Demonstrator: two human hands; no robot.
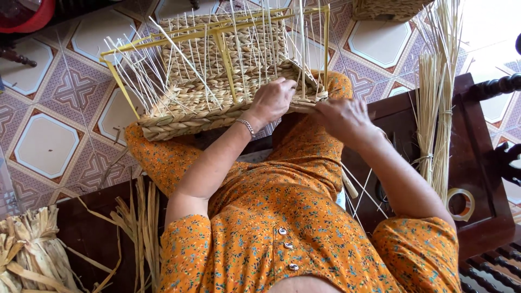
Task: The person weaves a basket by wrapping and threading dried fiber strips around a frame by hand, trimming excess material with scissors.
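Note:
A half-woven straw basket (217, 81) rests on my knees, built on a yellow frame (222, 32) with many thin pale stakes sticking up. My left hand (271, 100) lies over the braided near rim, fingers curled against the weave. My right hand (344, 119) sits at the rim's right corner, pinching a braided straw strand there. I wear an orange flowered dress and a thin bracelet (247, 126) on the left wrist.
A tied bundle of long pale straw (434, 97) leans on the dark wooden bench (483, 179) at right, near a tape roll (461, 203). Dried leaf bundles (32, 255) lie at lower left. Another woven basket (388, 10) stands on the patterned tile floor (65, 114).

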